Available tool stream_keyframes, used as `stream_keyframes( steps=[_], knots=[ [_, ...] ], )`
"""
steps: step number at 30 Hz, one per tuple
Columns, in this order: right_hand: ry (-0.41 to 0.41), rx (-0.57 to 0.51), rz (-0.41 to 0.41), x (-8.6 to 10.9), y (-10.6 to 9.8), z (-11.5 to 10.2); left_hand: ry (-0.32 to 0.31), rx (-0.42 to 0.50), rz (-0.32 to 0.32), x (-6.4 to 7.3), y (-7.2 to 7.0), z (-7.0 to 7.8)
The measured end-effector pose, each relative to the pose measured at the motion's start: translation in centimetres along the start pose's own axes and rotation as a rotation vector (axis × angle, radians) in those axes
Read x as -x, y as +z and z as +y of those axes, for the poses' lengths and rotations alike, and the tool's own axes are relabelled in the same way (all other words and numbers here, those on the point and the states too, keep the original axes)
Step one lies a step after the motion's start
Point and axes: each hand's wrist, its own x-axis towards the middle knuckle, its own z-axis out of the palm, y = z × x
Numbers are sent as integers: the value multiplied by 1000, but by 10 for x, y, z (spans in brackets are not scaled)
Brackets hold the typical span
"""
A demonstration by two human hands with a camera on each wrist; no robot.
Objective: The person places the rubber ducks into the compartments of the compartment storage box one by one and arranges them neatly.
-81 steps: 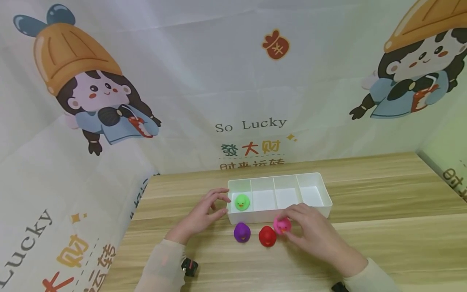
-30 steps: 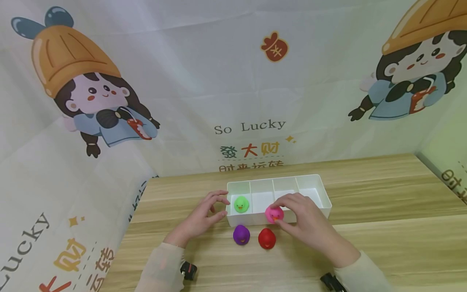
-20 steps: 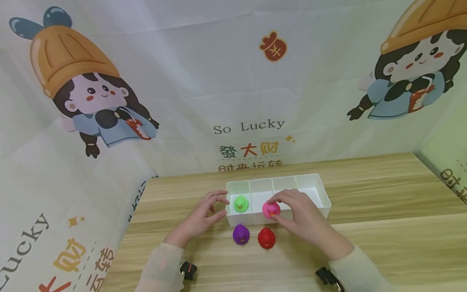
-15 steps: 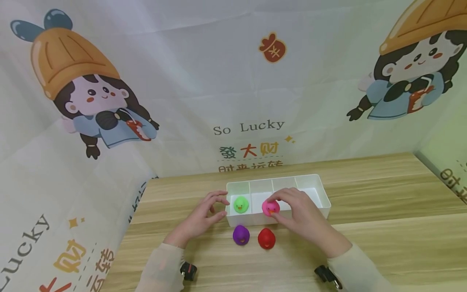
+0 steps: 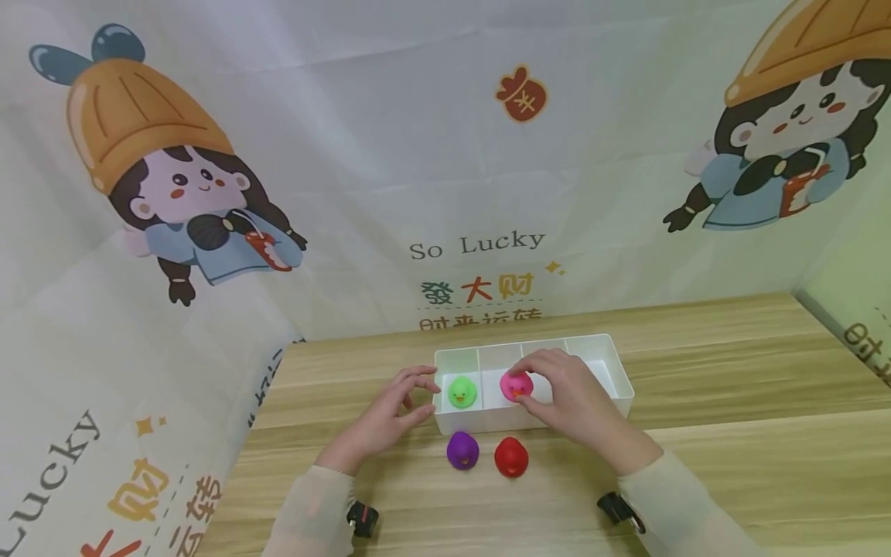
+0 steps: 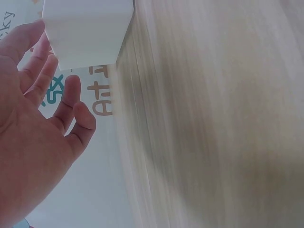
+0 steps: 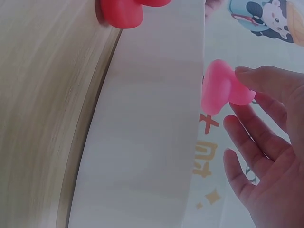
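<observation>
Between thumb and fingers my right hand (image 5: pixel 572 398) pinches a pink rubber duck (image 5: pixel 516 386) over the second compartment from the left of a white divided box (image 5: pixel 604 363). The right wrist view shows the pink duck (image 7: pixel 222 88) at the level of the box's rim, thumb on its head. A green rubber duck (image 5: pixel 462 392) sits in the leftmost compartment. My left hand (image 5: pixel 387 410) touches the box's left end with its fingertips, fingers loosely bent. On the table in front of the box stand a purple duck (image 5: pixel 462 450) and a red duck (image 5: pixel 511 457).
The box rests on a wood-grain table (image 5: pixel 731 433). Behind it hangs a white printed cloth (image 5: pixel 390 139), with more cloth at the left and right sides. Small black devices (image 5: pixel 363 519) are worn at both wrists.
My right hand has lifted the pink duck from beside the red one, carrying it up, left and over the box's front wall. The left hand stays at the box's left end.
</observation>
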Motion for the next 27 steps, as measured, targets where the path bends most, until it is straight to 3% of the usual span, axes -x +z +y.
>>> stream_keyframes(
  steps=[27],
  knots=[
    [11, 36, -47, -19, 12, 1, -8, -21, 1, 0, -1, 1]
  ],
)
